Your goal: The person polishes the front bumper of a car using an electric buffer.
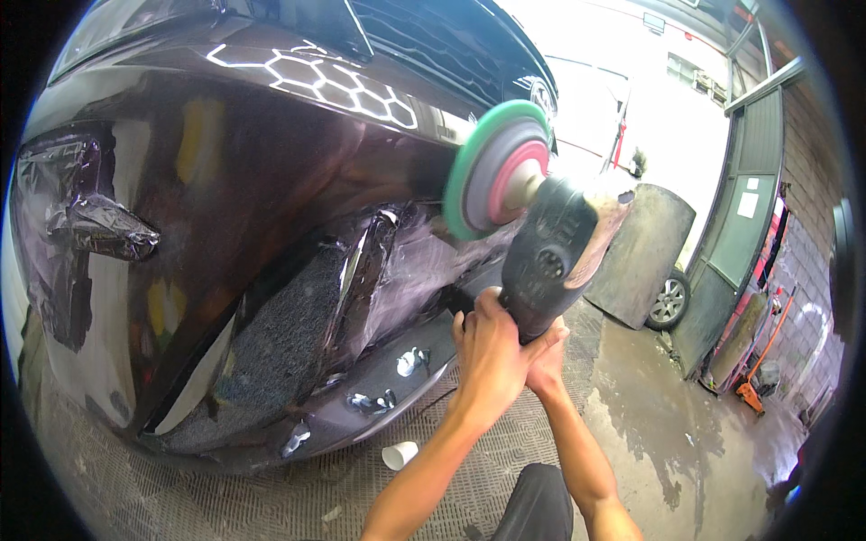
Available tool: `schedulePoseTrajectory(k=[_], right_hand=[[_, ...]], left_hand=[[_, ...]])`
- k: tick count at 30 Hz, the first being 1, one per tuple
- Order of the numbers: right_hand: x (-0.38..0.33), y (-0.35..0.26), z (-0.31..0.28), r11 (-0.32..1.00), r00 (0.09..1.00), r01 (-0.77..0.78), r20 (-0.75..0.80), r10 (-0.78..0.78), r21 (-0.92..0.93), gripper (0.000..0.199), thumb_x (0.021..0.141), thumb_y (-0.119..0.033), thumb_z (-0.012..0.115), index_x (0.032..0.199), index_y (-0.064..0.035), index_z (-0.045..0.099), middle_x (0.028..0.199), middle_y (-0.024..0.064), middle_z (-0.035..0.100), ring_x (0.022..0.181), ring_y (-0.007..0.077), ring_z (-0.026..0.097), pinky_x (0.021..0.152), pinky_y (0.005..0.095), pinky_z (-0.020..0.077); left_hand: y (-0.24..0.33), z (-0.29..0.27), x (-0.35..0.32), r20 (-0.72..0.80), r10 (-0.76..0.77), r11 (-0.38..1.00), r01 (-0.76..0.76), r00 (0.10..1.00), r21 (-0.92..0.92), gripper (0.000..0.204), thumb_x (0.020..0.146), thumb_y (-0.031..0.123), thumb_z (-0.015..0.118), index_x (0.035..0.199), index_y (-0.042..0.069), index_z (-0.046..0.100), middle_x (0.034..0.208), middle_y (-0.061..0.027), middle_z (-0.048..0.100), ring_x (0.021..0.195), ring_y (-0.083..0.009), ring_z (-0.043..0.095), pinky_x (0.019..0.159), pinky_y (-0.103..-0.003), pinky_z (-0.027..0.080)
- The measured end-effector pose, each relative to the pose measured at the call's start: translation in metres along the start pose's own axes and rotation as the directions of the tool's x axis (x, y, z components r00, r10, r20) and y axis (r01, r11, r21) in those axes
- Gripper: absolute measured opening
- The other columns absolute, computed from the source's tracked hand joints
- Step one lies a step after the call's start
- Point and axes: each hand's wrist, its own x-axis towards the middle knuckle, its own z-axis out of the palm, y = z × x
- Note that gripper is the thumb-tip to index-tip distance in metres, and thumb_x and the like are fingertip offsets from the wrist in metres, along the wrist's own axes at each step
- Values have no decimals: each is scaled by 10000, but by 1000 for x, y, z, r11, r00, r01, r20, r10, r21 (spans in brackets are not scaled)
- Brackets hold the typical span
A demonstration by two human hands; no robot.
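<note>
Both of my hands are wrapped round the black body of a polisher (552, 257). My left hand (492, 347) grips its lower end from the left, and my right hand (547, 362) closes on it from the right, partly hidden behind the tool. A green foam pad (462, 176) on a grey and pink backing faces the dark, glossy car bumper (271, 180). Whether the pad touches the paint I cannot tell. White blobs of paste (412, 362) sit on the bumper's lower lip. Clear plastic film (424, 270) and dark tape cover parts of the bumper.
A white paper cup (400, 455) lies tipped on the ribbed floor mat (298, 505) beneath the bumper. To the right stand a grey curved panel (645, 252), a wheel (669, 299) and a metal door (744, 225). An orange-handled tool (750, 394) leans by the brick wall.
</note>
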Motion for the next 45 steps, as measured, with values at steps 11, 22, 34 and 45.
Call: schedulePoseTrajectory(k=[11,22,34,45], right_hand=[[-13,33,-18,999,999,-39,4,38,17,699,946,-290,758,1504,25,479,1390,184,654,1275,291,613,1128,428,464],[-34,-19,26,737,947,-272,36,320,619,519,878,-256,833,1272,6,620,1102,67,712,956,166,683,849,334,573],[-28,-82,36,398,947,-212,86,311,893,399,929,-228,834,1204,-12,642,1059,44,697,909,126,670,834,305,560],[-73,-158,101,202,966,-190,146,211,961,784,914,-444,876,1404,-2,454,1249,108,618,1119,180,621,1000,370,522]], left_hand=[[-6,28,-13,-76,38,982,-23,996,190,973,827,665,819,1237,-159,503,1080,-321,705,1077,-475,677,1076,-588,419],[39,-39,-21,173,-62,963,13,983,269,1169,860,729,748,1588,-99,361,1251,-324,687,1221,-443,653,1187,-667,315],[106,-136,-40,542,-217,774,-195,812,602,1394,721,417,999,1701,3,98,1622,-330,412,1333,-453,624,1100,-473,533],[77,-219,-188,127,-39,404,-101,991,909,1070,843,222,899,1620,-88,232,1472,-394,507,1263,-569,573,1098,-618,449]])
